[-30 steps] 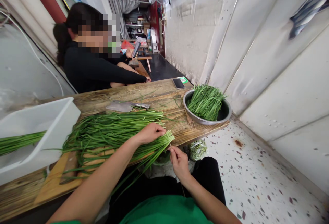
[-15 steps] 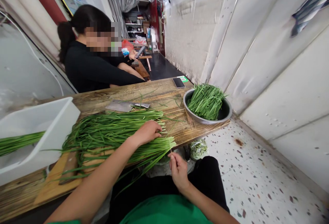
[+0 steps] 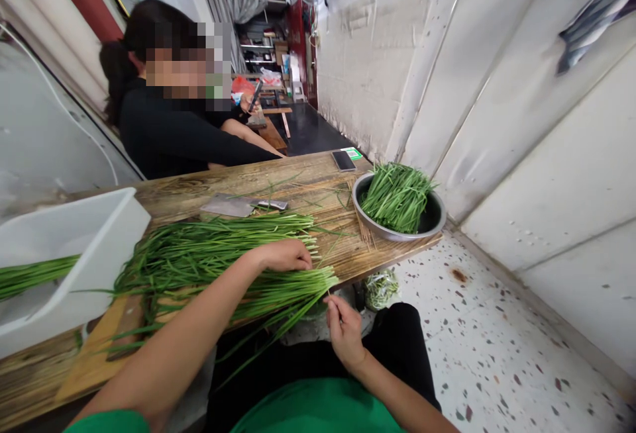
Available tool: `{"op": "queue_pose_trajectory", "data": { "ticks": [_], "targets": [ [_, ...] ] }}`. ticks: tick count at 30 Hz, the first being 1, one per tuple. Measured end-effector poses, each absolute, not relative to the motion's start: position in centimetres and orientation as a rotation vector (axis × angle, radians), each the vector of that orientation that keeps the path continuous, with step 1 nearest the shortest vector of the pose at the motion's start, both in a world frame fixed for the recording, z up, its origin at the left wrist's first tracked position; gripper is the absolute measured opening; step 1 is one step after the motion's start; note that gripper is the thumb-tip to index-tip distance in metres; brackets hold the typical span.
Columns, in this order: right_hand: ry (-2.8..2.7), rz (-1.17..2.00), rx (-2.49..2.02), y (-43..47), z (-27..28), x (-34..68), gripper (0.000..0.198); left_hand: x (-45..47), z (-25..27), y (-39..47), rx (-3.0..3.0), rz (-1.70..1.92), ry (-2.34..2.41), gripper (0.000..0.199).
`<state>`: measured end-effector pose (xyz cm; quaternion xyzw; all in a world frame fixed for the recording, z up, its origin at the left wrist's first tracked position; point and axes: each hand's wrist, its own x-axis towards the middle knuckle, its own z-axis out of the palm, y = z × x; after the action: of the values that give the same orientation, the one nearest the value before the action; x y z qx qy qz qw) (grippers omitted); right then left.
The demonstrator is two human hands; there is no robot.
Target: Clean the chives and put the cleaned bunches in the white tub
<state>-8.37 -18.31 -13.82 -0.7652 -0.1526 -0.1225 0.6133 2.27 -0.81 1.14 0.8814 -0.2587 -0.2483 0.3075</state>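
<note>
Garlic chives (image 3: 199, 251) lie in a thick layer over a wooden board (image 3: 92, 363) on the table (image 3: 193, 187), pale ends to the right; some leaves overhang the near edge. We find the left hand (image 3: 287, 255) over the stems, fingers curled inward; whether they grip a stem, we cannot tell. We note the right hand (image 3: 345, 328) pinching a thin skewer (image 3: 328, 292) between thumb and forefinger, beside the pale ends. We record a cleaver (image 3: 231, 205) just behind the chives.
</note>
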Motion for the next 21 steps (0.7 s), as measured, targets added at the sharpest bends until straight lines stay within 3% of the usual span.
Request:
{"op": "queue_pose_trajectory", "data": {
  "ticks": [5,21],
  "targets": [
    [-0.295,-0.297,-1.726,-18.2,-13.6,-7.7,0.029,2.6,1.4,-0.8,2.337,-0.378,-0.541,0.026],
    [-0.245,-0.174,-1.689,-18.2,-12.4,-6.0,0.03,2.1,-1.0,-1.9,2.225,-0.236,-0.289,0.028]
  ]
}}
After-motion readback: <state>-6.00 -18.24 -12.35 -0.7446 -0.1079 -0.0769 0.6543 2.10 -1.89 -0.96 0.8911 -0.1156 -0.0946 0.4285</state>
